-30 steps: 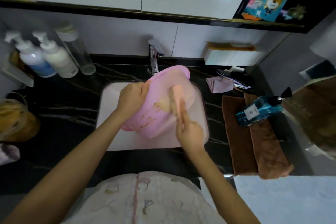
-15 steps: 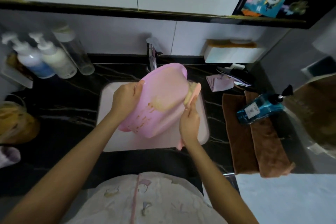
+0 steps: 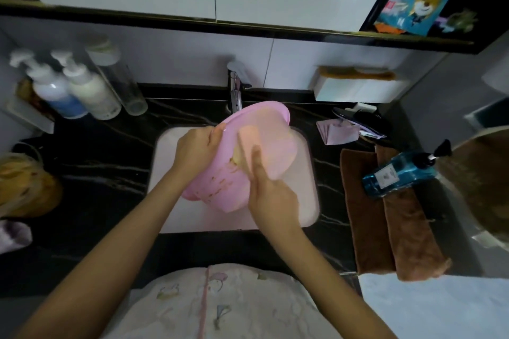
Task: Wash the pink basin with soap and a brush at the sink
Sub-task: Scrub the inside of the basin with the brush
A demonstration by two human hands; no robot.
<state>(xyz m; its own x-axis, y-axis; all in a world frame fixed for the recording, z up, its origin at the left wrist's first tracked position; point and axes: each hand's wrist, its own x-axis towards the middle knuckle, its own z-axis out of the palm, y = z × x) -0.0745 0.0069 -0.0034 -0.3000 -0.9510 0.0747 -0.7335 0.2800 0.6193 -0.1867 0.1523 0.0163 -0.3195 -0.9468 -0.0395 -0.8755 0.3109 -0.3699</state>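
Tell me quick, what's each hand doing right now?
Left hand: gripping the pink basin by its rim.
Right hand: holding the brush against the basin.

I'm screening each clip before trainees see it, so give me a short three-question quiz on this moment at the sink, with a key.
1. True or false: the basin lies flat in the sink, untouched.
2. What does the right hand press against the basin? A) a sponge B) a brush C) a soap bar
3. Fill in: the blue bottle lies on the brown ____.

Key:
1. False: the left hand grips its rim and holds it tilted over the sink.
2. B.
3. towels.
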